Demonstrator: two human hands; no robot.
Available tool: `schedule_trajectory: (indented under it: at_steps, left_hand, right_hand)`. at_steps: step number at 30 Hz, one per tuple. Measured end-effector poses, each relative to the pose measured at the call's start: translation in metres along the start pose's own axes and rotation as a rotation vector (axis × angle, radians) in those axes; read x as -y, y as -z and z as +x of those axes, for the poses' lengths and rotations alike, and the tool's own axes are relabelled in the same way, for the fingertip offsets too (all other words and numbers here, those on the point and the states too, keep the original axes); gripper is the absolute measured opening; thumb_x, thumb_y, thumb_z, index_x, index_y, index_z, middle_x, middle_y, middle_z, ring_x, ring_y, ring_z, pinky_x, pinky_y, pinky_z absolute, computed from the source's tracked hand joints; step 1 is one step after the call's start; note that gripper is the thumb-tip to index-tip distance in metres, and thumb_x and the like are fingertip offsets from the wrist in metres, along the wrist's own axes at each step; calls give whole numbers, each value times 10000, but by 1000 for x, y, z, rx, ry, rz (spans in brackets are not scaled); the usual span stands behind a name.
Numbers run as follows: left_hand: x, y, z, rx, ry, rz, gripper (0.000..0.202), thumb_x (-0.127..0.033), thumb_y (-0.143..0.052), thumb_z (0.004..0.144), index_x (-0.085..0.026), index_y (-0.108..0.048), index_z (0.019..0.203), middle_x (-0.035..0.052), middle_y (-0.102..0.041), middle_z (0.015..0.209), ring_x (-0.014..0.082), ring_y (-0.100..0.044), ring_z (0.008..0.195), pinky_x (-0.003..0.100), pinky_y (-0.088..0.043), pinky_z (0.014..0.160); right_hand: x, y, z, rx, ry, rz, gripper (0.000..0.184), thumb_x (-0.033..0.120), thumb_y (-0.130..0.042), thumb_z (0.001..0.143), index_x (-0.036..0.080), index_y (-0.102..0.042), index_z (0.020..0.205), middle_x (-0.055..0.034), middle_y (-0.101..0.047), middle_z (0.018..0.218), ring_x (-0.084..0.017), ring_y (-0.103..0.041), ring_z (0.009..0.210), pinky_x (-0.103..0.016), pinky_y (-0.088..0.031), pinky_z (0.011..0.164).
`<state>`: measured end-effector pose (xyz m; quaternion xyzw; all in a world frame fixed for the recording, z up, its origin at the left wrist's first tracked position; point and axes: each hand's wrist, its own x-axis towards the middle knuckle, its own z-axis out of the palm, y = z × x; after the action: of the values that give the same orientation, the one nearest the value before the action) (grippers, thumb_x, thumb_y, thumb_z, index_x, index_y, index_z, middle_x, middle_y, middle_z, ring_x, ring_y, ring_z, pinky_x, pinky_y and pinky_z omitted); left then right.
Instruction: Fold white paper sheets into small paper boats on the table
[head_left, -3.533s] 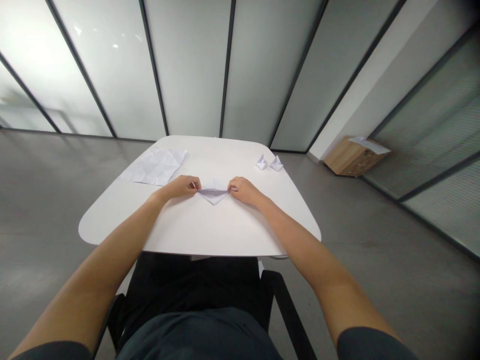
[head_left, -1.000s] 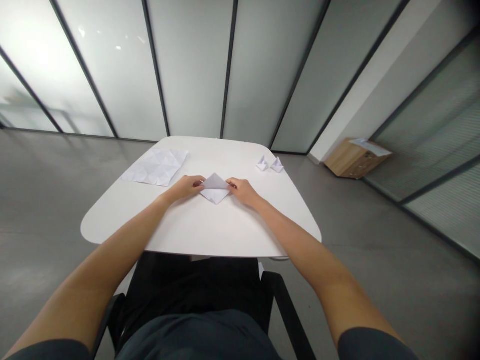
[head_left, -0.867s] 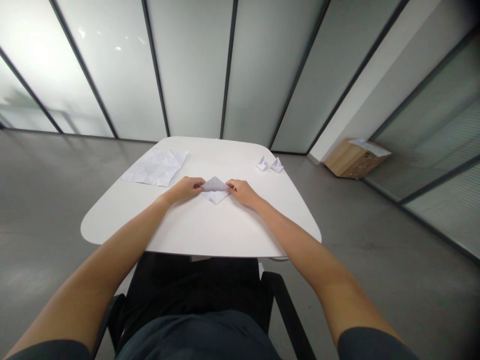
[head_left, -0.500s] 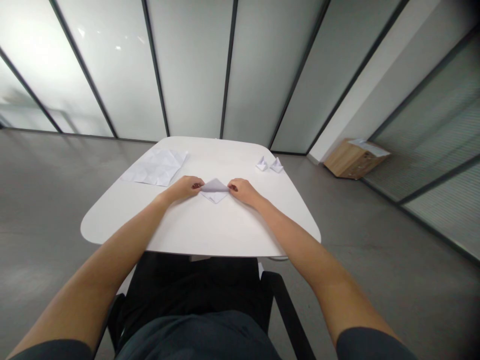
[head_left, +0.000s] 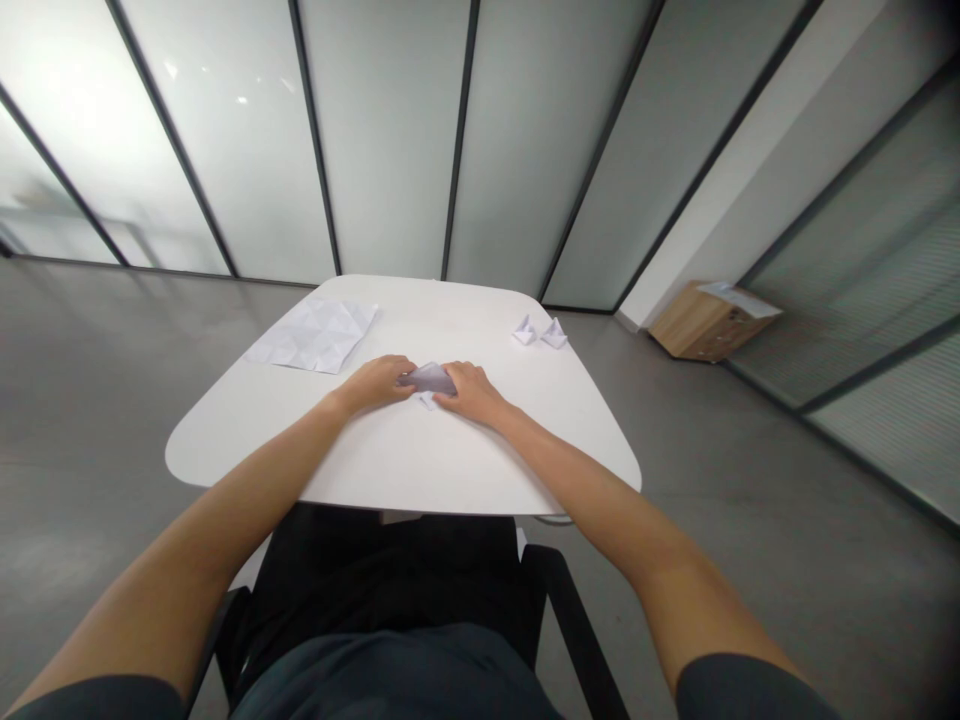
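A piece of folded white paper (head_left: 429, 378) is at the middle of the white table (head_left: 420, 460), held from both sides. My left hand (head_left: 381, 381) grips its left corner, fingers curled, thumb on the near side. On the right side, my right hand (head_left: 469, 389) is closed on the other corner with its thumb at the near edge. The raised part of the paper looks shaded and bent, and a small white flap shows below it on the tabletop. Both side corners are hidden by my fingers.
A creased, unfolded paper sheet (head_left: 319, 335) lies at the table's back left. Two small folded paper boats (head_left: 524, 331) stand at the back right. Beyond the table are frosted glass panels (head_left: 390, 140), and a wooden cabinet (head_left: 701, 322) is on the floor to the right.
Both hands have moved closer together. The paper's upper part has gone from a flat triangular shape to a narrower, bent one, and my fingers cover more of it.
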<state>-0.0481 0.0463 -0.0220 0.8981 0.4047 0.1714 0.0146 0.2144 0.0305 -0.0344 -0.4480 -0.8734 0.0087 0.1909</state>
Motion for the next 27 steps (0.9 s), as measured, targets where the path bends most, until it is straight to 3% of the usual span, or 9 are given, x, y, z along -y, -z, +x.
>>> schedule_trajectory:
  at_steps: [3,8,13,19,27]
  left_hand:
    - [-1,-3,-2,-8,-7,1,421,-544,-626,937,-200,-722,1160,115,-721,1147,286,-669,1081,361,-516,917]
    - [2,-7,0,14,-6,-7,495,-571,-652,926,-193,-712,1240,132,-704,1215,299,-660,1139,372,-518,971]
    - [13,-4,3,16,18,-90,412,-379,-608,917,-181,-727,1258,104,-752,1132,260,-702,1008,347,-535,924]
    - [22,1,-2,-2,65,-211,382,-244,-547,876,-222,-778,1179,51,-784,1066,195,-720,889,288,-552,859]
    - [20,2,-2,-24,17,-322,373,-124,-554,744,-213,-785,1023,31,-783,1033,179,-709,909,271,-560,852]
  right_hand:
    - [3,1,-1,-2,-20,14,563,510,-742,931,181,-601,1365,-147,-692,1314,-312,-615,1181,-443,-443,1039]
    - [1,2,0,11,-26,29,605,521,-749,918,178,-588,1390,-149,-679,1338,-310,-611,1203,-442,-436,1060]
    - [-8,7,0,38,-23,53,518,361,-736,916,169,-597,1376,-138,-687,1341,-296,-610,1200,-417,-443,1047]
    - [-29,12,-4,28,-3,95,324,86,-600,901,154,-687,1206,-100,-750,1122,-234,-643,1025,-342,-463,941]
    - [-36,16,-3,14,158,130,280,22,-575,839,161,-760,999,-92,-732,1011,-227,-650,988,-339,-493,961]
